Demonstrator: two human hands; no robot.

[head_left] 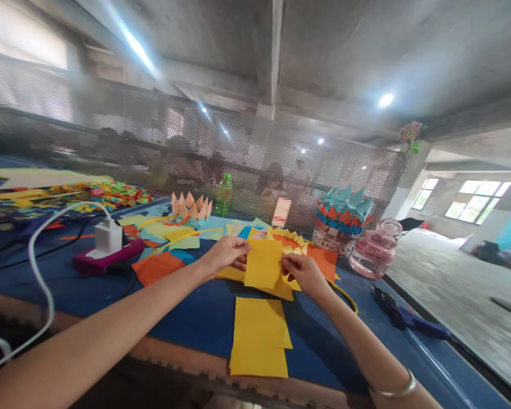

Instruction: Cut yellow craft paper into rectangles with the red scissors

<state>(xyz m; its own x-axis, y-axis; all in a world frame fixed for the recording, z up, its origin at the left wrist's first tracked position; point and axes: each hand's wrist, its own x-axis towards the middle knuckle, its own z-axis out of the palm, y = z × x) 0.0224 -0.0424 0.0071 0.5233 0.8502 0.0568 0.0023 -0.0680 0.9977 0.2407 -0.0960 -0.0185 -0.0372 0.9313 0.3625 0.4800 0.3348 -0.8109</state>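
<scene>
A yellow square sheet (264, 264), paper or felt, is held up over the table. My left hand (226, 254) pinches its upper left edge, and my right hand (303, 272) grips the right edge between thumb and fingers. Below it, near the table's front edge, lie overlapping yellow sheets (260, 335). More yellow pieces (276, 291) rest just behind the held sheet, which partly hides them. Beyond my hands sits a yellow piece with a pointed edge (296, 238), beside an orange sheet (325, 261).
To the right stand a basket (334, 238) with pointed blue and orange pieces, a pink jar (372, 250) and a glue gun (409, 318). Leftward are a purple power strip (106, 258) with a white charger (108, 236), a peach crown shape (191, 207) and a green bottle (225, 196).
</scene>
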